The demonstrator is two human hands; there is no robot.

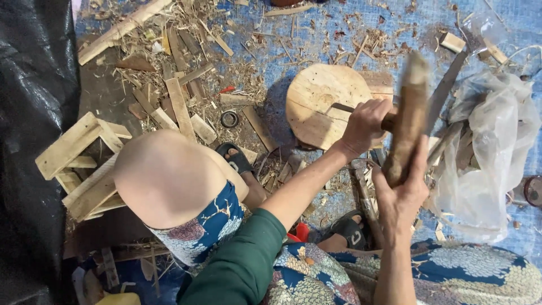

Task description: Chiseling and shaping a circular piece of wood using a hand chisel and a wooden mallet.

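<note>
My right hand (pixel 402 195) is shut around the lower end of a thick, rough brown wooden piece (pixel 407 107), holding it upright and slightly tilted. My left hand (pixel 364 125), on a green-sleeved arm, grips the handle of a long dark blade (pixel 443 90) that runs up to the right behind the wooden piece. Both hands hover just right of a round wooden chopping block (pixel 316 93) standing on the floor. The blade's edge lies close to the wood; whether they touch is hidden.
Wood scraps and shavings (pixel 180 85) litter the blue tarp (pixel 339 34). A pale slatted wooden frame (pixel 79 164) stands at left beside black sheeting (pixel 34 113). A clear plastic bag (pixel 491 147) lies at right. My knee (pixel 164 175) and sandalled feet (pixel 347 230) are below.
</note>
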